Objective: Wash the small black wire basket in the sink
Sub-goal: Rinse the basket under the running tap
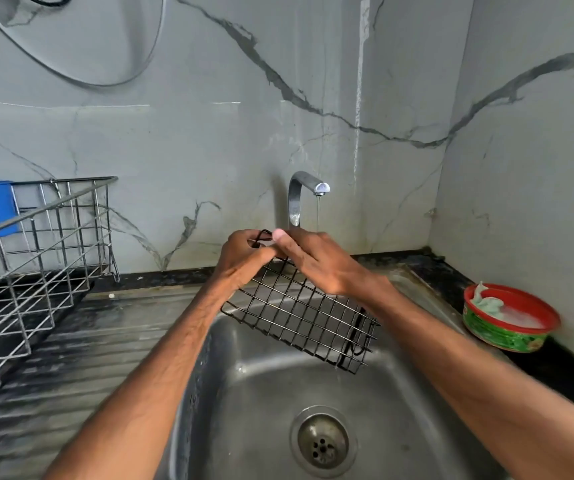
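Left hand (244, 254) gripped the hooked top corner of the small black wire basket (299, 313), and my right hand (316, 261) pinched the same top edge, touching the left. I held the basket tilted above the stainless steel sink (261, 393), its long axis running from the hands down and to the right. The thin water stream (318, 213) from the chrome tap (299, 195) fell just behind the right hand. I judged a short push forward would wet the basket, and the basin below left room.
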Demonstrator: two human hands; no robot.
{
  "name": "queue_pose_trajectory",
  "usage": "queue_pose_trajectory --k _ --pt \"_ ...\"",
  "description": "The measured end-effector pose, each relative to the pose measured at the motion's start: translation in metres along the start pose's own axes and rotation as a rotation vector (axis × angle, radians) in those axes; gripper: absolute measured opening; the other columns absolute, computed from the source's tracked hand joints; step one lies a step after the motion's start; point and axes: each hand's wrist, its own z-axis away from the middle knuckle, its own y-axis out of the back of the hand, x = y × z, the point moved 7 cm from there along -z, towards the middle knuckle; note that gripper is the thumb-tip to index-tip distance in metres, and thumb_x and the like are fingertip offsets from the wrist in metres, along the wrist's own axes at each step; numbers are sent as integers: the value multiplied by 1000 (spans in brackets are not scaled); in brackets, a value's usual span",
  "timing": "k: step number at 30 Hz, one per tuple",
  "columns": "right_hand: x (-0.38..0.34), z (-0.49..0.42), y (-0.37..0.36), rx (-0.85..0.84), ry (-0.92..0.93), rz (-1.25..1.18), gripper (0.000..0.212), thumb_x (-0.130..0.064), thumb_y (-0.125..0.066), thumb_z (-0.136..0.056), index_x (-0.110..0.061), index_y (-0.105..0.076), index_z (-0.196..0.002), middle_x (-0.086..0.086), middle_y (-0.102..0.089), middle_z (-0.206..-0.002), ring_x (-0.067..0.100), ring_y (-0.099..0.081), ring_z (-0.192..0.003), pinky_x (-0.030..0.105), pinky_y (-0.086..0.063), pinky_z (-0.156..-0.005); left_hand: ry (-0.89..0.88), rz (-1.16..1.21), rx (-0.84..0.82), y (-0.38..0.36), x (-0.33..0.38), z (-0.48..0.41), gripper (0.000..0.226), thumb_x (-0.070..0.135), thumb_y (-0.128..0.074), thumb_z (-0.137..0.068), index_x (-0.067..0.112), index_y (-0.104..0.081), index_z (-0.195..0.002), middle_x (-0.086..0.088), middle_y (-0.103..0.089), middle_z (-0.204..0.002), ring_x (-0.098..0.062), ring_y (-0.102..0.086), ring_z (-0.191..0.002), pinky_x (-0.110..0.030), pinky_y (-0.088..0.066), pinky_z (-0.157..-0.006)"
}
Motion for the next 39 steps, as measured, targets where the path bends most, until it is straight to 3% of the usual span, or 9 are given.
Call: queue_pose_trajectory --k 3,6,9,14,18,21,26,31,39 --pt "-4 -6 1 0 52 -69 37 -44 -26 -111 -32 -58 -95 -1 -67 -89 3 -60 -80 27 -49 -72 3 12 30 2 -5 -1 60 61 -70 -58 23 -78 -103 9 -77 -88 -11 -69 -84 -28 -50 -73" --pt "11 5 0 -81 -10 -43 50 -45 -23 -110 -21 -46 -147 5 -54 -147 5 -51 -125 13 -40 -99 31 20 76 6 -14 -4 58 57 -78 -57 25 -75 -105 4 -78 -100 -17 -72 -98 -34 -56 -86" --pt "49 24 -2 -140 -183 -4 62 -60 -15 -105 -32 -23 -159 -1 -26 -164 15 -28 -148 40 -19 -117 49 45 89 11 -17 -5 59 57 -79 -49 29 -72 -101 4 -77 -97 -11 -68 -85 -32 -53 -72" --pt "100 60 12 -176 -507 34 84 -74 -5 -95 -24 -30 -157 6 -28 -163 27 -27 -151 55 -16 -120 41 77 70 19 -18 -6 41 46 -80 -56 31 -70 -93 16 -71 -71 7 -50 -49 -25 -38 -56" --pt "77 61 16 -179 -503 90 88 -67 -4 -98 -8 -43 -150 23 -42 -153 36 -42 -142 50 -30 -116 -1 34 46 21 -17 -7 58 56 -79 -50 31 -68 -101 0 -74 -89 -3 -57 -63 -28 -48 -61" --pt "24 41 6 -162 -326 -14 71 -59 -9 -104 -17 -31 -157 10 -32 -161 25 -32 -149 40 -22 -116 -40 22 16 21 -17 -10 65 54 -81 -52 27 -68 -110 7 -61 -78 -15 -59 -77 -48 -60 -87" --pt "-18 9 -4 -133 -127 -103 56 -50 -15 -109 -25 -29 -158 6 -36 -160 20 -34 -146 31 -20 -108 -140 13 9 20 -12 -6 71 50 -83 -54 27 -64 -118 -4 -71 -104 -22 -68 -97 -43 -58 -91" --pt "39 25 -6 -184 -203 -22 62 -64 -11 -103 -40 -15 -160 -5 -17 -167 19 -21 -151 47 -13 -117 -181 64 94 34 -9 -2 82 47 -80 -53 15 -63 -126 2 -65 -100 -9 -57 -81 -23 -49 -76" --pt "74 66 13 -165 -374 66 69 -57 -13 -104 -15 -34 -156 7 -34 -160 26 -30 -150 32 -20 -117 -145 122 92 41 -18 -5 80 47 -83 -52 13 -65 -122 -3 -59 -93 -19 -52 -79 -38 -53 -80"
